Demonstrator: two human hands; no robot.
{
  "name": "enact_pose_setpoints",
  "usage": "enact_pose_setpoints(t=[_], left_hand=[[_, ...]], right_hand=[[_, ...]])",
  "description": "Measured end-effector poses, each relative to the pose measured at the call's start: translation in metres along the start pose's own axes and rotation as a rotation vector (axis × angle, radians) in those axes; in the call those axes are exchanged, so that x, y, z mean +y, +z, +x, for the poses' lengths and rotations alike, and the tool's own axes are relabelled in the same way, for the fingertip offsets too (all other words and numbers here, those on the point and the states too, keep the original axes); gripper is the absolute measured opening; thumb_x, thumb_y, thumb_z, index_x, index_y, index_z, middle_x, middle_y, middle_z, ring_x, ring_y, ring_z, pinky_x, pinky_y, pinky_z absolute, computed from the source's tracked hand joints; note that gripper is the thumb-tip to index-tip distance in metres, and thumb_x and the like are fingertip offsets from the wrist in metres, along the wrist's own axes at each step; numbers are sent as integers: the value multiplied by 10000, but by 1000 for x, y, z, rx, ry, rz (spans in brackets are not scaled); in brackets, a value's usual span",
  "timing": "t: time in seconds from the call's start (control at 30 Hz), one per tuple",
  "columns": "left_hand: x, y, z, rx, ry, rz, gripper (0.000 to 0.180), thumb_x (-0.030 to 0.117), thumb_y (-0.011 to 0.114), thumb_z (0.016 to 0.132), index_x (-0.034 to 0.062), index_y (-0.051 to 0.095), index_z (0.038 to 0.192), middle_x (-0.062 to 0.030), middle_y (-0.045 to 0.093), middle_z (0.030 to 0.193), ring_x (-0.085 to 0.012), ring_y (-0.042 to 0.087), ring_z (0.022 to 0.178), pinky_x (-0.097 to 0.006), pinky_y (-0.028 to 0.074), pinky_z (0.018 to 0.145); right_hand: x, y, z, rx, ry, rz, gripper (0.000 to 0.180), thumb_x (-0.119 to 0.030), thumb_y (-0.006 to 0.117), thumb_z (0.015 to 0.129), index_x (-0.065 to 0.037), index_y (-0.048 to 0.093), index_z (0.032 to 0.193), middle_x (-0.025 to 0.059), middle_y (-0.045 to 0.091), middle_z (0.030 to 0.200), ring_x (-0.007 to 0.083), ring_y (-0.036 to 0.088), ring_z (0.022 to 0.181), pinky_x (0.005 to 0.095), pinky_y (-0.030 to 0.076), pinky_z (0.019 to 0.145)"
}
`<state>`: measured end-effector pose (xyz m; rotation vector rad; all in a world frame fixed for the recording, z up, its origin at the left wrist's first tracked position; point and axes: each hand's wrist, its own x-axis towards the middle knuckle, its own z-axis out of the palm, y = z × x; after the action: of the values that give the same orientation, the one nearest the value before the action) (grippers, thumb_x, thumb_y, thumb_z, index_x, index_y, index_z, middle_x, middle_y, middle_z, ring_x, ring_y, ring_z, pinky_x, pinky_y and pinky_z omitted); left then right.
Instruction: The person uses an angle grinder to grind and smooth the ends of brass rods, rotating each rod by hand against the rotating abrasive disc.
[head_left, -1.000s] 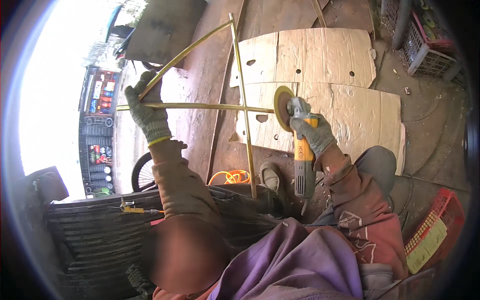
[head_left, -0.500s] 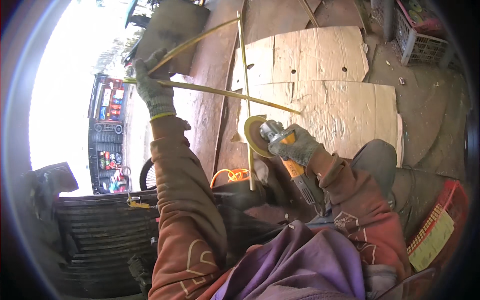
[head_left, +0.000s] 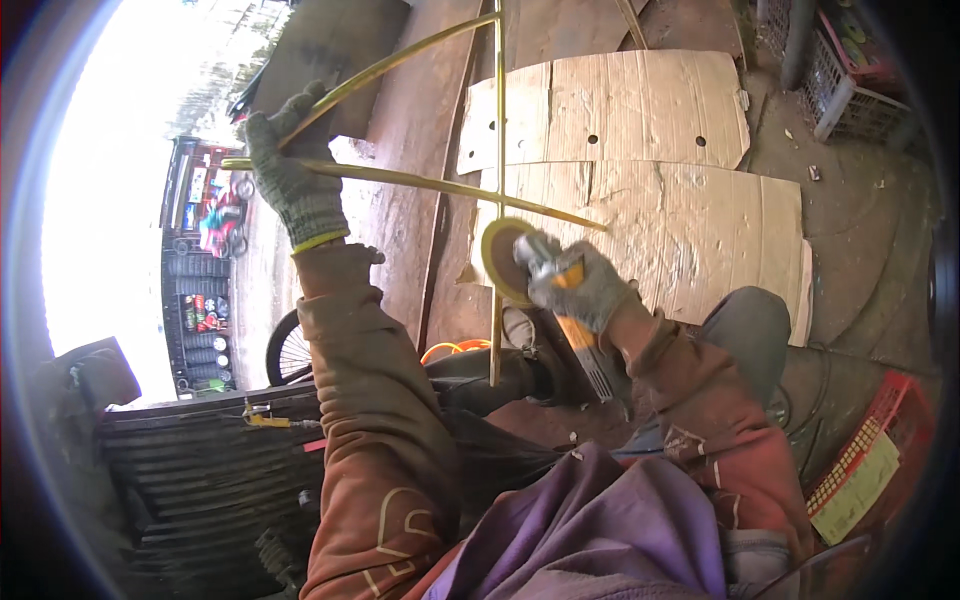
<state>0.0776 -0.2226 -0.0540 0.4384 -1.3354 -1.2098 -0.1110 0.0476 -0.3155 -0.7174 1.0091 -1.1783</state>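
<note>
My left hand [head_left: 298, 180], in a grey knitted glove, is closed around one corner of a frame of thin brass-coloured metal bars [head_left: 400, 181]. The bars cross and form a narrow triangle, with one bar running straight up and down. My right hand [head_left: 585, 288], gloved too, grips a yellow and grey angle grinder [head_left: 578, 335] by its head end. The grinder's round disc [head_left: 506, 260] faces left and overlaps the upright bar just below where the bars cross. Whether disc and bar touch, I cannot tell. Nor can I tell whether the disc is spinning.
Flattened cardboard [head_left: 660, 215] covers the floor ahead. A red plastic crate [head_left: 890, 420] stands at the right, and a grey crate [head_left: 850, 105] at the far right. Near my left arm are a bicycle wheel [head_left: 288, 352] and a ribbed dark surface [head_left: 200, 480] bearing a yellow tool [head_left: 265, 416].
My left hand has moved slightly left with the metal frame. The grinder has shifted a little left and its body points more steeply away from view. Outside, a red vehicle appears higher up.
</note>
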Motion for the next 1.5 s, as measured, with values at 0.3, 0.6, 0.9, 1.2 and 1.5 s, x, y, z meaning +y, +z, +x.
enact_pose_setpoints(t=[0.3, 0.6, 0.9, 1.2, 1.5], left_hand=[[-2, -7, -5, 62, 23, -60, 445, 330, 594, 1049, -39, 697, 822, -287, 748, 928, -485, 733, 1016, -650, 617, 936], [-4, -24, -1, 86, 20, -51, 458, 341, 631, 1014, -77, 713, 849, -291, 750, 943, -494, 728, 1033, -661, 594, 976], [-2, -42, -5, 59, 6, -108, 483, 358, 615, 1025, -65, 742, 830, -281, 747, 955, -510, 701, 1094, -703, 537, 1036], [-1, -40, -7, 73, 11, -110, 481, 359, 627, 1017, -59, 730, 803, -294, 743, 932, -514, 697, 1111, -705, 545, 1025], [0, -33, -13, -14, 6, -186, 489, 355, 601, 1027, -79, 727, 839, -305, 742, 944, -508, 715, 1067, -680, 576, 996]], right_hand=[[23, -2, 17, 52, -43, 145, 525, -240, 948, 781, -40, 564, 1078, 89, 701, 1044, 144, 679, 917, 336, 605, 786], [34, 22, -9, -117, 73, 318, 499, -109, 921, 780, -88, 543, 1105, 94, 711, 1103, 174, 702, 939, 352, 603, 796], [48, 18, -1, -91, 154, 425, 442, -129, 912, 805, -57, 565, 1068, 123, 729, 948, 187, 712, 759, 336, 583, 633], [33, 18, 20, -20, 183, 397, 463, -159, 914, 799, -63, 567, 1091, 108, 708, 897, 179, 687, 711, 338, 575, 609], [30, 17, 13, -36, -21, 249, 472, -182, 904, 820, -65, 539, 1097, 78, 691, 1035, 138, 682, 932, 329, 593, 762]])
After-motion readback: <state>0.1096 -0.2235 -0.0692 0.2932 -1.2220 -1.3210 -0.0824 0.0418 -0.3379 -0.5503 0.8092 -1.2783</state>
